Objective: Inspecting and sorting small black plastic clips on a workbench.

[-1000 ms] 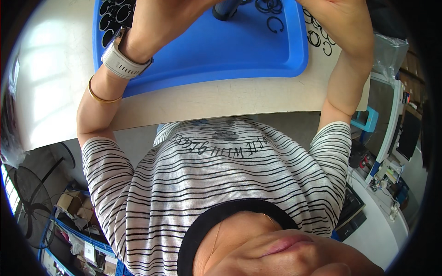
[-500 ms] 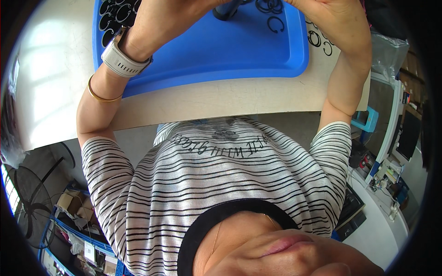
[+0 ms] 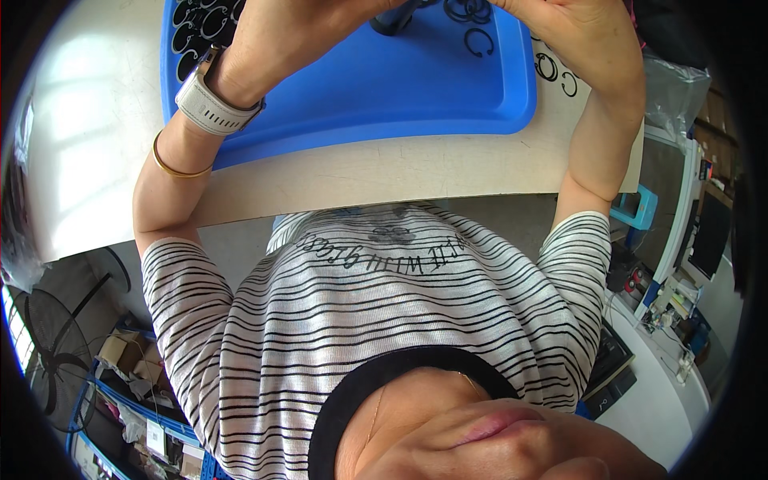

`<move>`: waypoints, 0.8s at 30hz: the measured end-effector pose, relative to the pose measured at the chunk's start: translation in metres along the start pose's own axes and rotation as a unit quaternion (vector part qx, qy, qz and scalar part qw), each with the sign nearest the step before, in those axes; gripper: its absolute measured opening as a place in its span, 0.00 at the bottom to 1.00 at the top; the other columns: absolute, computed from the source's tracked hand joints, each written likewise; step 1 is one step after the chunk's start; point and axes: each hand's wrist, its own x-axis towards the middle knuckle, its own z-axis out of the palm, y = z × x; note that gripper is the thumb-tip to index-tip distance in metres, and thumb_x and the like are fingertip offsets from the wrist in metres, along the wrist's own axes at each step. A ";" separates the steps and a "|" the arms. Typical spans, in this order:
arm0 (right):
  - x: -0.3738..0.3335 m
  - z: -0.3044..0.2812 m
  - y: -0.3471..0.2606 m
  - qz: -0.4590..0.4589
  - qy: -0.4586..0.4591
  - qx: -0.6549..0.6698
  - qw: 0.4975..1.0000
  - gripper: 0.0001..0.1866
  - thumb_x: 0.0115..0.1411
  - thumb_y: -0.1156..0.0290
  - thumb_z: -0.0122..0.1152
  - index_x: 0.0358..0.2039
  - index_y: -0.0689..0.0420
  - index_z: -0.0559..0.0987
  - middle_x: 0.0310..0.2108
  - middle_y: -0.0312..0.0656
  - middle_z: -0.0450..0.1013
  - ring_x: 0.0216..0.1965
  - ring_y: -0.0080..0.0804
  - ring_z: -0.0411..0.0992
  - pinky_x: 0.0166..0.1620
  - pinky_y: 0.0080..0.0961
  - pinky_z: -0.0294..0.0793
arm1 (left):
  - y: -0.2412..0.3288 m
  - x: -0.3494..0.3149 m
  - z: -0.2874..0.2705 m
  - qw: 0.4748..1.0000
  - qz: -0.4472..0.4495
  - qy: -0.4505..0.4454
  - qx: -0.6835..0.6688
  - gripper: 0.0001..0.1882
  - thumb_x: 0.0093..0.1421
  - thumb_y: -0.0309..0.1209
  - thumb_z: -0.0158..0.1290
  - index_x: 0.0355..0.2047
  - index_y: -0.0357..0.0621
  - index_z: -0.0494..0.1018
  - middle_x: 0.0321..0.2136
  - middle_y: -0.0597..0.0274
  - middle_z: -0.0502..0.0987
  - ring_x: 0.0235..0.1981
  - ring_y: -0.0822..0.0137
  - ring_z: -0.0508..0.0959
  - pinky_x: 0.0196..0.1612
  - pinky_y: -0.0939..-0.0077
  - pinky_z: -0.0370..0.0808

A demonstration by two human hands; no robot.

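Observation:
My left hand reaches over the blue tray from the left, its fingers cut off by the top edge of the view. My right hand comes in from the right over the tray's far right part, with its fingertips also out of view. Whatever the fingers hold cannot be seen. Between the hands a dark cylindrical piece stands on the tray, its top out of view. Right of it lie an open black snap ring and a cluster of black rings.
Several black snap rings lie along the tray's left side, partly behind my left wrist. More black rings rest on the pale table beside the tray, near my right wrist. A black fan stands at the lower left.
My right hand has shifted very slightly toward the left. The arms, tray and dark cylindrical piece look almost unchanged.

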 end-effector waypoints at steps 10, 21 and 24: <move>0.001 -0.006 -0.018 -0.017 -0.034 -0.033 0.999 0.16 0.59 0.75 0.70 0.48 0.63 0.82 0.30 0.45 0.83 0.29 0.27 0.81 0.34 0.22 0.79 | -0.002 -0.001 0.002 0.999 0.031 0.020 0.005 0.27 0.54 0.26 0.71 0.53 0.37 0.72 0.43 0.60 0.80 0.43 0.69 0.81 0.50 0.73 0.78; 0.000 0.002 0.003 -0.005 -0.016 0.006 1.000 0.19 0.59 0.74 0.70 0.51 0.63 0.80 0.30 0.46 0.82 0.29 0.28 0.81 0.34 0.23 0.80 | -0.006 -0.001 -0.001 1.000 0.006 0.005 -0.014 0.27 0.54 0.26 0.71 0.52 0.38 0.73 0.43 0.61 0.80 0.43 0.70 0.80 0.50 0.73 0.78; 0.001 0.002 -0.001 -0.009 -0.014 0.006 1.000 0.19 0.59 0.74 0.70 0.51 0.63 0.80 0.29 0.45 0.82 0.29 0.27 0.81 0.34 0.22 0.79 | -0.007 -0.002 0.001 0.999 0.023 0.021 -0.015 0.27 0.54 0.26 0.71 0.52 0.38 0.73 0.44 0.61 0.80 0.43 0.69 0.80 0.50 0.73 0.78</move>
